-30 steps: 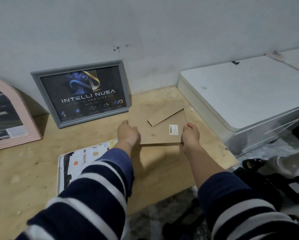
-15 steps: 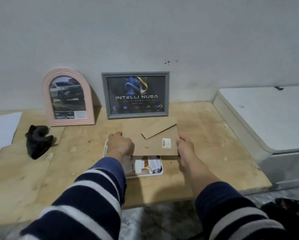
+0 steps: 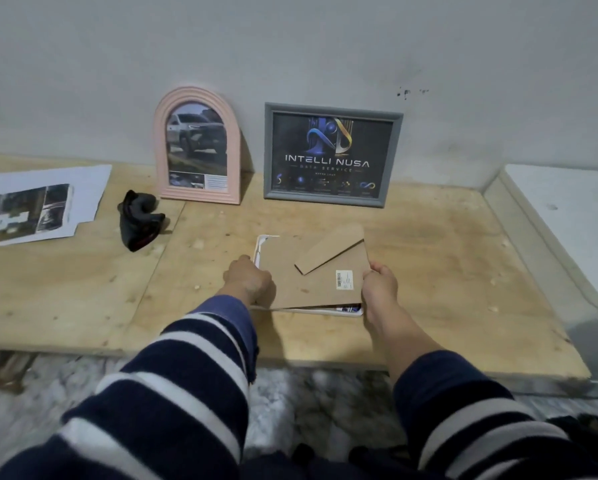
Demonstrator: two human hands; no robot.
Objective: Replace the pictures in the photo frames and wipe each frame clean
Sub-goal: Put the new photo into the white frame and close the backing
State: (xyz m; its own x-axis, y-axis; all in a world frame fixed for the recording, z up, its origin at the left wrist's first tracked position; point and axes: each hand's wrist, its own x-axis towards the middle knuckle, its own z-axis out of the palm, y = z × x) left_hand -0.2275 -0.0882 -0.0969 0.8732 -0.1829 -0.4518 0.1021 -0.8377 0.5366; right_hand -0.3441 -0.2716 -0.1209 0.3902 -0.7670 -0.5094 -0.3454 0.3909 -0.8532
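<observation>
A white frame [image 3: 263, 241] lies flat on the plywood table [image 3: 429, 271], a picture inside, mostly covered by the brown backing board [image 3: 311, 271]. The left hand [image 3: 249, 282] and right hand [image 3: 379, 289] pinch the board's left and right edges, fingers curled

Three photo frames: pink [image 3: 197, 147], grey [image 3: 332, 154], white [image 3: 261, 247]; one cloth [image 3: 138, 220].
</observation>
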